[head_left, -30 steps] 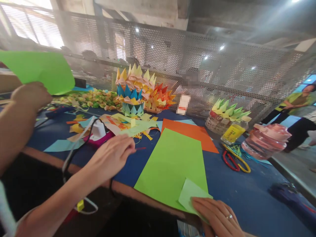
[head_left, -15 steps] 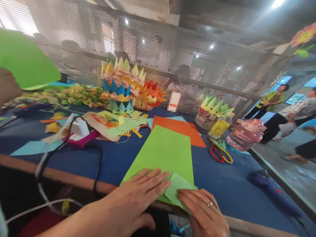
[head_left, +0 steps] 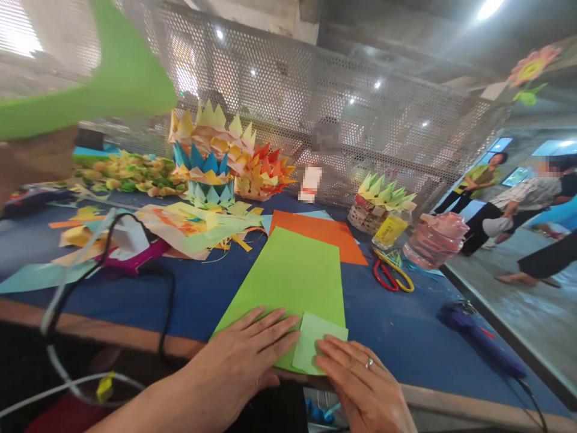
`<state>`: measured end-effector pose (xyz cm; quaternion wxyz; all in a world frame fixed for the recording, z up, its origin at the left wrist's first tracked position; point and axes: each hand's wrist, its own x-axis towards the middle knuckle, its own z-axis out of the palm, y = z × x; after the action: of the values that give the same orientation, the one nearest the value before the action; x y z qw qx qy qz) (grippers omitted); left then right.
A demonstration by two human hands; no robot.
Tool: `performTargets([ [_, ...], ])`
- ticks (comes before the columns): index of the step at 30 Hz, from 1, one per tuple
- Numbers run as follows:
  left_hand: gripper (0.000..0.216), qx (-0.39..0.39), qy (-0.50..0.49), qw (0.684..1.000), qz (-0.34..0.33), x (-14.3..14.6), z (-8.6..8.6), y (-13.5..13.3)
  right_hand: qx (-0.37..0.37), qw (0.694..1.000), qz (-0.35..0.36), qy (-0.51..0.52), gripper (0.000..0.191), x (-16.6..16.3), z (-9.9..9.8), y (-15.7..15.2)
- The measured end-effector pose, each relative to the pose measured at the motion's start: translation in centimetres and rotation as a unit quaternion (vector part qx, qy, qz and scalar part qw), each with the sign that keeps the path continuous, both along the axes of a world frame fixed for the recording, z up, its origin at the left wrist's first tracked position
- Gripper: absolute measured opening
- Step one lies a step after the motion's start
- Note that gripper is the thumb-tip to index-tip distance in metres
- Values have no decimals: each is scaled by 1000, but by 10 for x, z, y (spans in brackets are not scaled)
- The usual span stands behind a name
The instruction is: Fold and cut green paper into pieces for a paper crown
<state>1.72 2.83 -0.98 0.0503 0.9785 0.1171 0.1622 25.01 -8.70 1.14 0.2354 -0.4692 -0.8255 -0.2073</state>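
A bright green paper sheet (head_left: 293,270) lies on the blue tabletop in front of me, reaching the near edge. My left hand (head_left: 252,349) rests flat on its lower part, fingers stretched and slightly apart. A small pale green paper square (head_left: 315,343) lies over the sheet's lower right corner. My right hand (head_left: 360,373), with a ring, has its fingertips on the square's right side; its thumb is hidden. Beneath the sheet's far end, orange paper (head_left: 320,233) sticks out. Red-and-yellow-handled scissors (head_left: 392,272) lie to the right.
At left, another person's hand (head_left: 40,156) holds a large green sheet (head_left: 130,78). Paper scraps (head_left: 198,225), a cable (head_left: 169,300) and folded-paper crowns (head_left: 210,162) fill the left. A bottle (head_left: 392,228), pink jug (head_left: 435,237) and dark blue tool (head_left: 482,337) stand or lie right.
The pale green square has turned and now lies straighter and flatter on the sheet's corner. My right hand moved slightly left with it. The other person's green sheet swung up and right.
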Motion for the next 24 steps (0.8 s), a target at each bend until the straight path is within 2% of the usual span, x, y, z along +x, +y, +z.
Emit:
performTargets([
  [4, 60, -21, 15, 1000, 8, -1, -2, 0, -35, 999, 11, 7, 26, 3, -4, -1],
  [12, 65, -41, 33, 999, 10, -2, 8, -1, -10, 1000, 2, 22, 26, -1, 1, 1],
  [17, 64, -46, 28, 999, 3, -1, 5, -1, -10, 1000, -7, 19, 22, -3, 2, 1],
  [21, 59, -90, -24, 995, 20, -5, 8, -3, -9, 1000, -12, 20, 23, -3, 0, 1],
  [24, 42, -156, -134, 974, 94, -12, 12, -4, -11, 1000, -17, 18, 25, -3, -2, 0],
])
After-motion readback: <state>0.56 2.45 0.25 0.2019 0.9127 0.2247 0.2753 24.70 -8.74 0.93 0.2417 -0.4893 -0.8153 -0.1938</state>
